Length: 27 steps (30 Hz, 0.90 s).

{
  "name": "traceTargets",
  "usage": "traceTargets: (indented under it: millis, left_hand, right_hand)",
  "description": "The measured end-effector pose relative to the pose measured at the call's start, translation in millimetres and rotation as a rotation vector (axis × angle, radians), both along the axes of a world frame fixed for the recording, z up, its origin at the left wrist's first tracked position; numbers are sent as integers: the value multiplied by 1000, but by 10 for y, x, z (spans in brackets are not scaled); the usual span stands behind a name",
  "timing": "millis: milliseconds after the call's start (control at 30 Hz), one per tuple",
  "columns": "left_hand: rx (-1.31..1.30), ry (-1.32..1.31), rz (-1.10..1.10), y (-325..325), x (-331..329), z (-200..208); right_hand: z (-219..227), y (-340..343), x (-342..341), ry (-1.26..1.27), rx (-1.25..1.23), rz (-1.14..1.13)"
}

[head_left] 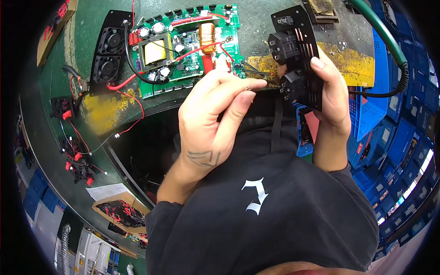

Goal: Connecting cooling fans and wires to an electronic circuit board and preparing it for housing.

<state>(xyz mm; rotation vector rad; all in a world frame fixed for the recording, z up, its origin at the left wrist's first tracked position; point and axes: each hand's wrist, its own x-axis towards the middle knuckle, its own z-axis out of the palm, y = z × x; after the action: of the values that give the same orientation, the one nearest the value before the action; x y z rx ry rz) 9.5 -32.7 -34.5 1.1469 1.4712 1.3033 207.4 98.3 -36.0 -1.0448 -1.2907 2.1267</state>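
My right hand (334,89) grips a black slotted end panel (313,75) by its right side and holds it upright. Two black power sockets (285,48) with metal prongs stick out from its left face. My left hand (204,110) is closed in a pinch, index finger pointing toward the lower socket, with a small metal piece (248,88) between thumb and finger. Behind them on the bench lies a green circuit board (231,27) carrying a yellow transformer (155,51) and a copper coil (207,37). A red and a black wire join it to a black panel with two fans (109,46).
Loose black parts with red caps and wires (78,158) lie along the bench's left side. Below them is a cardboard box (121,211) of similar parts. A thick green hose (387,34) arcs at the right, before blue crates (366,114).
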Motion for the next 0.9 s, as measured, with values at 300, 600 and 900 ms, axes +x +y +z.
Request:
traceTargets:
  millis: [300,600,900]
  left_hand:
    - [8,36,-118,6,1,-67]
    - [-136,-300,-71,-18,73,-142]
    - [-246,-495,89,18,110,-63]
  right_hand:
    - [72,-168,-292,104,177,-305]
    - [-104,13,-180,96,729,-197]
    - [-329,-20,8,-77,1250,-92]
